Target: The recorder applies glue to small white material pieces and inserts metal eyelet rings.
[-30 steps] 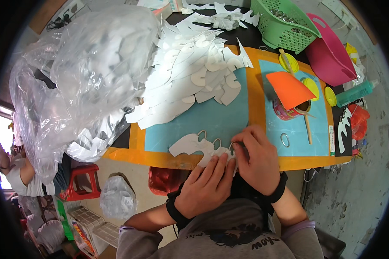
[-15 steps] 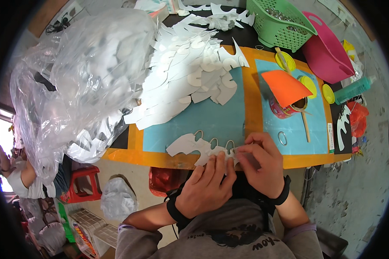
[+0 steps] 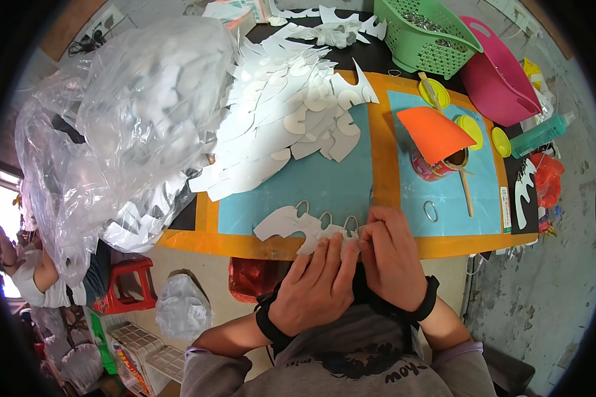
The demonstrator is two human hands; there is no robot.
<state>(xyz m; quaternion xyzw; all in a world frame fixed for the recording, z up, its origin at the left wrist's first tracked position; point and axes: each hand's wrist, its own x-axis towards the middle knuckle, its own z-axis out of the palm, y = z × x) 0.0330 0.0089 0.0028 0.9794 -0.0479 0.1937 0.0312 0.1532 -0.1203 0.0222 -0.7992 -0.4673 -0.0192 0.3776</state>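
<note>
On the near edge of the table lies a white scalloped cut-out [image 3: 283,223], with several metal rings [image 3: 326,218] standing in its notches. My left hand [image 3: 314,284] rests on its near side, fingers stretched out flat and pressing it down. Beside it, at the right end of the cut-out, my right hand [image 3: 396,261] is closed with bent fingers and thumb drawn together; what is between them is hidden. A loose metal ring [image 3: 430,211] lies on the blue sheet to the right.
A heap of white cut-outs [image 3: 278,112] lies ahead, beside a large clear plastic bag [image 3: 146,86]. On the right stand a can [image 3: 429,167] with an orange sheet [image 3: 437,134] and sticks, yellow lids [image 3: 500,142], a green basket [image 3: 430,43], a pink basket [image 3: 500,79] and a teal bottle [image 3: 540,135].
My right hand has shifted slightly left and its fingers have curled closer together at the cut-out's right end. My left hand and the cut-out stay nearly in place.
</note>
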